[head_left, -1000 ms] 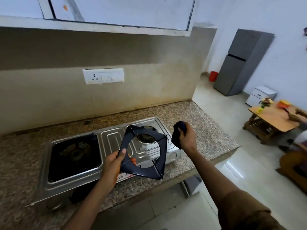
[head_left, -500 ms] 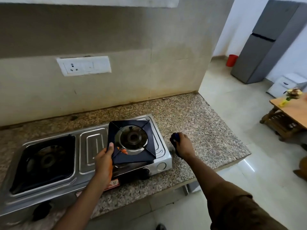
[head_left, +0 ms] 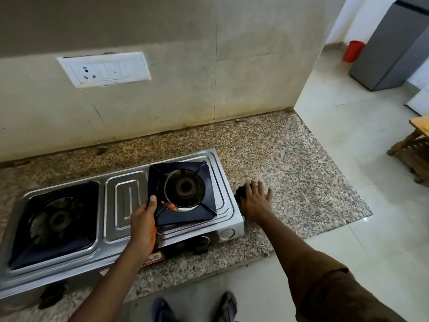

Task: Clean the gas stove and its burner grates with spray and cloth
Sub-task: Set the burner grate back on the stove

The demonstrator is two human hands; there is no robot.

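A steel two-burner gas stove (head_left: pixel 125 205) sits on the granite counter (head_left: pixel 297 173). My left hand (head_left: pixel 145 219) grips the near-left corner of a dark square burner grate (head_left: pixel 206 205), thumb on top, fingers under it. The grate lies around the right burner (head_left: pixel 185 187). The left burner (head_left: pixel 58 219) has its own dark grate (head_left: pixel 90 203) in place. My right hand (head_left: pixel 255 199) lies with spread fingers on the counter beside the stove's right end, on top of a dark cloth (head_left: pixel 239 194) that is mostly hidden under it. No spray bottle is in view.
A white socket panel (head_left: pixel 104 69) is on the wall behind. The counter ends at the right, above tiled floor. A grey fridge (head_left: pixel 394 43), a red bin (head_left: pixel 353 51) and a wooden table (head_left: pixel 415 145) stand beyond. My feet (head_left: pixel 195 307) are below the counter edge.
My left hand lowered the raised grate onto the right burner. My right hand brought the cloth down to the counter and flattened over it. The camera tilted downward.
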